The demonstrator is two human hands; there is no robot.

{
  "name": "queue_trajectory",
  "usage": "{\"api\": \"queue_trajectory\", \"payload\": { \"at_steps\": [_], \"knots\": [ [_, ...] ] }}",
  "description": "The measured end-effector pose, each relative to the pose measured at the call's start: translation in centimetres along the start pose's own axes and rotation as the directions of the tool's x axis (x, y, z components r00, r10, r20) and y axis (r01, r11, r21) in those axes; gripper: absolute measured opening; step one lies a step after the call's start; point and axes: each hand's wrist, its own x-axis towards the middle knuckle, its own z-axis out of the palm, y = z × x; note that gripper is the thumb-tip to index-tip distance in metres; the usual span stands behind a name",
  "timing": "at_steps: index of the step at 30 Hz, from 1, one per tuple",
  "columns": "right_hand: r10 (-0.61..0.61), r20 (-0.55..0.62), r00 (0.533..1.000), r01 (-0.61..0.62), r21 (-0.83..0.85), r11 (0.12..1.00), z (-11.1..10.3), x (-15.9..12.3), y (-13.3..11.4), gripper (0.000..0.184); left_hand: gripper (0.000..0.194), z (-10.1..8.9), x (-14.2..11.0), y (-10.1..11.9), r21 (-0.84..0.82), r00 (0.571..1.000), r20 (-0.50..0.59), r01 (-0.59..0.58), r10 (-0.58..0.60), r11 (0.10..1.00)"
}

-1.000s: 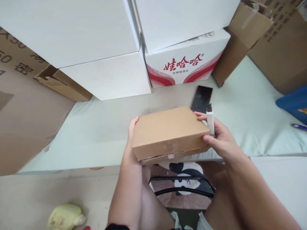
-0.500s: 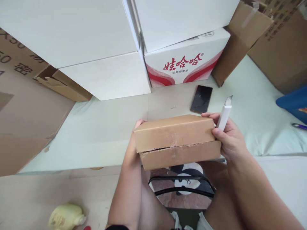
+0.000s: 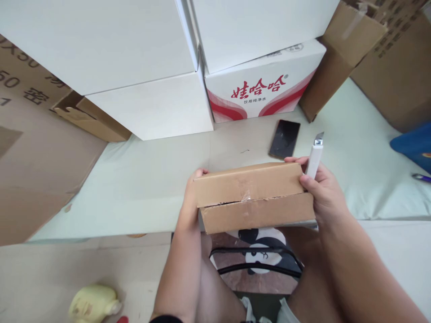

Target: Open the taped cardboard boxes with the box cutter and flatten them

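Note:
A small brown cardboard box point(image 3: 252, 184) is held between my two hands above the table's front edge. A gap with rough edges runs along its near side, and a bit of clear tape shows mid-way. My left hand point(image 3: 198, 179) grips the box's left end, with most of its fingers hidden behind it. At the right end, my right hand point(image 3: 318, 184) presses thumb and fingers on the box corner. The same hand also holds a white utility knife point(image 3: 315, 159), its blade out and pointing up, away from me.
A dark phone point(image 3: 284, 139) lies just beyond the box on the pale green tablecloth point(image 3: 141, 188). White cartons point(image 3: 151, 110) and a red-and-white carton point(image 3: 261, 96) stand behind. Large brown boxes flank both sides. A blue object point(image 3: 412, 143) and a purple pen point(image 3: 421, 178) are at far right.
The box has shifted slightly right and its near face has tilted a little, with the gap still showing. Both hands keep hold, and the knife has turned slightly.

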Motion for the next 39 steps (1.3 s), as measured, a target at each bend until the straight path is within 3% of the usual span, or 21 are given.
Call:
{"api": "queue_trajectory", "payload": {
  "at_steps": [3, 6, 8, 11, 15, 19, 26, 28, 34, 39],
  "knots": [
    [-0.02, 0.0, 1.0, 0.02, -0.01, 1.0, 0.0, 0.0, 0.0, 0.044, 0.013, 0.1, 0.3, 0.2, 0.124, 0.999, -0.045, 0.032, -0.026, 0.992],
    [-0.023, 0.008, 1.0, 0.023, -0.009, 1.0, 0.0, 0.1, 0.1, 0.043, 0.018, 0.1, 0.1, 0.6, 0.146, 0.998, -0.051, 0.037, -0.03, 0.989],
    [-0.015, 0.013, 1.0, 0.015, -0.006, 1.0, 0.0, 0.1, 0.0, 0.043, 0.02, 0.1, -0.3, 1.0, 0.168, 0.996, -0.058, -0.063, 0.074, 0.984],
    [0.008, 0.012, 1.0, -0.008, -0.001, 1.0, 0.1, 0.2, -0.1, 0.044, 0.023, 0.2, -1.0, 1.6, 0.168, 0.957, -0.063, -0.268, 0.282, 0.949],
    [0.033, 0.019, 0.999, -0.033, 0.001, 0.999, 0.2, 0.3, -0.1, 0.045, 0.023, 0.6, -1.7, 1.9, -0.065, 0.948, -0.015, -0.317, 0.317, 0.946],
    [0.021, 0.017, 1.0, -0.021, -0.011, 1.0, 0.1, 0.4, 0.2, 0.044, 0.035, 0.9, -2.4, 1.8, -0.36, 0.9, 0.04, -0.391, 0.433, 0.847],
    [0.056, -0.014, 0.998, -0.055, 0.05, 0.997, 0.1, 0.5, 0.1, 0.048, 0.044, 0.7, -3.0, 1.6, -0.374, 0.801, 0.107, -0.516, 0.589, 0.77],
    [0.072, -0.03, 0.997, -0.069, 0.086, 0.994, 0.3, 0.4, 0.0, 0.049, 0.041, 0.6, -3.0, 1.7, -0.378, 0.806, 0.134, -0.496, 0.576, 0.782],
    [0.102, -0.101, 0.99, -0.089, 0.121, 0.989, 1.1, 0.5, -0.3, 0.042, 0.041, 0.5, -2.7, 1.5, -0.408, 0.876, 0.192, -0.339, 0.443, 0.848],
    [0.107, -0.184, 0.977, -0.077, 0.161, 0.984, 1.2, 0.8, -0.2, 0.036, 0.044, 0.3, -2.4, 1.0, -0.363, 0.879, 0.229, -0.321, 0.418, 0.875]
  ]
}}
